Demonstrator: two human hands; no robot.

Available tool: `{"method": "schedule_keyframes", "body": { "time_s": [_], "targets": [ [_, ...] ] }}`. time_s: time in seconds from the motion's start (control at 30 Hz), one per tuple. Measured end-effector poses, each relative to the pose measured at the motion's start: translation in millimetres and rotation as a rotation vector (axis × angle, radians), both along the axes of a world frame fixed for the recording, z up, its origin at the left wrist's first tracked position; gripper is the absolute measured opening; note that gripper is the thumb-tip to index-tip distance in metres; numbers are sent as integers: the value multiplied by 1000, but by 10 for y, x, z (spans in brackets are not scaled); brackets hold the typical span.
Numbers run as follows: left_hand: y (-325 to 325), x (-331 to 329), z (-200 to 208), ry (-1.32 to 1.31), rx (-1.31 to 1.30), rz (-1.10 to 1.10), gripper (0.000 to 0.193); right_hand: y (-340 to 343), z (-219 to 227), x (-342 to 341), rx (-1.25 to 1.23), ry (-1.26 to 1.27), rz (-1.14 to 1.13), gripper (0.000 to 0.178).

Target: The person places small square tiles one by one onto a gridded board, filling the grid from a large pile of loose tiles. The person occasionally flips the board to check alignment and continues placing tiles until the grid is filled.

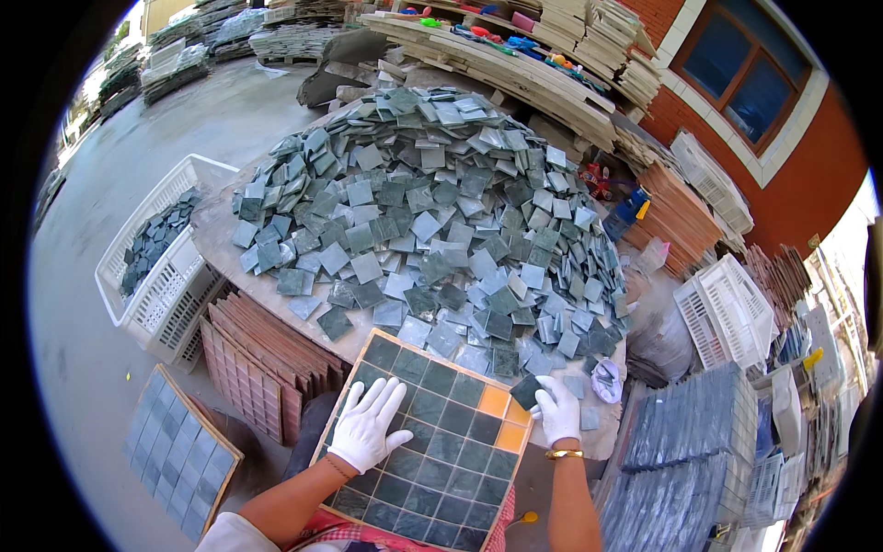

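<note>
Head view: wood-framed grid tray (511,436) at the near edge of the counter (219,225), mostly filled with dark green tiles (446,448); orange base (494,399) shows near its upper right corner. Left hand (370,423), white-gloved, palm down on the tray's upper left, fingers spread, forearm angled in from below-left. Right hand (558,412), also gloved, at the tray's upper right corner, pinching a loose square tile (524,392); forearm near-vertical, right of tray. Tile heap (423,221) beyond tray.
</note>
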State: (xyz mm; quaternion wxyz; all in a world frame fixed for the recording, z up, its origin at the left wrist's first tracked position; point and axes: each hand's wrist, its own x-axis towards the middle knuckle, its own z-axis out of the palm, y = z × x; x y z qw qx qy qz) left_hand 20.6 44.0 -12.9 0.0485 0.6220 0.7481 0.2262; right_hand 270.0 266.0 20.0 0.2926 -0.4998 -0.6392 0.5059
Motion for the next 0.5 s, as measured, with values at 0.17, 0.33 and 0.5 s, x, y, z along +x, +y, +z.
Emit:
{"method": "schedule_keyframes", "body": {
  "time_s": [0.17, 0.33, 0.5],
  "targets": [
    [137, -20, 36, 148, -42, 22, 79, -104, -123, -234, 99, -104, 144, 25],
    [420, -123, 54, 189, -22, 49, 77, -74, -257, -297, 799, -383, 187, 22],
    [478, -127, 88, 177, -42, 29, 74, -113, -186, -266, 687, -478, 430, 26]
  ]
}}
